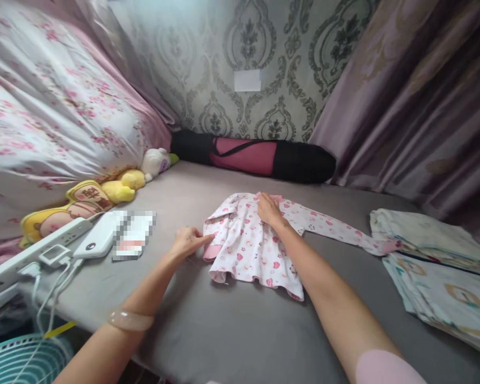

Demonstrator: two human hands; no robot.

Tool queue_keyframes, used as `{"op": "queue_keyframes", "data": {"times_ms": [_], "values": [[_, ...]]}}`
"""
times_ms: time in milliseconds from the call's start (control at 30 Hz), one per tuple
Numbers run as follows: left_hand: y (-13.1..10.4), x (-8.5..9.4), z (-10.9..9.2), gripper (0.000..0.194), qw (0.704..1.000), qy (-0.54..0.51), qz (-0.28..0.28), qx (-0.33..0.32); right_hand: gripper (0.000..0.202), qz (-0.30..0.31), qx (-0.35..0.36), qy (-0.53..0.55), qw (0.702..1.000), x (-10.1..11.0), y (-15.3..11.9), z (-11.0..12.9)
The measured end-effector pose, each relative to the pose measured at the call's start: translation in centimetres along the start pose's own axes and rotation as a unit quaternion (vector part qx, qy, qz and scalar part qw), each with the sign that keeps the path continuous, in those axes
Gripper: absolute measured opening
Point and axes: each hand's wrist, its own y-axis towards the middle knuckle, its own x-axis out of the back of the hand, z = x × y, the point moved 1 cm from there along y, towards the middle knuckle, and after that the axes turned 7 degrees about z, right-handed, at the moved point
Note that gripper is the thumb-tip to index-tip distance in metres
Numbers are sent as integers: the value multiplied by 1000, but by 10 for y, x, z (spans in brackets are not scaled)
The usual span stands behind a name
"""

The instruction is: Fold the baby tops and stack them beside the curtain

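Observation:
A small white shirt (248,250) with pink hearts and pink cuffs lies on the grey sheet (224,330). Its right-hand sleeve stretches out toward the stacked cloths, while the other sleeve is bent down along the body. My left hand (187,241) pinches the edge of the bent sleeve just above its pink cuff. At the neckline, beside the pink collar, my right hand (270,209) rests on the shirt with its fingers together; the fingertips are partly hidden, so any grip on the cloth is unclear.
Folded cloths (444,288) lie at the right. A black and pink long bag (244,156) lies along the wall. Plush toys (120,189), a power strip (64,237), a white power bank (100,234) and cables are at the left. A teal basket (28,362) stands below the bed's edge.

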Motion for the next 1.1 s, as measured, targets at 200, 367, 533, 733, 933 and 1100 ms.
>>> {"op": "queue_keyframes", "data": {"times_ms": [200, 367, 533, 733, 933, 1100], "values": [[14, -20, -5, 26, 999, -35, -9, 19, 41, 36, 5, 32, 999, -14, 28, 46], [26, -9, -4, 3, 997, -62, -33, -39, 46, 6, -16, 43, 999, -34, 32, 52], [41, 38, -5, 30, 976, 96, -152, -120, 50, -16, -25, 61, 998, -43, 30, 51], [59, 59, 25, 49, 938, 218, -202, -177, 52, -18, -28, 59, 998, -43, 30, 53], [77, 54, 62, 61, 971, 162, -68, -160, 55, -10, -32, 44, 998, -44, 29, 54], [108, 85, 67, 54, 989, 96, -109, 21, 56, -20, -29, 48, 998, -47, 30, 53]]}}
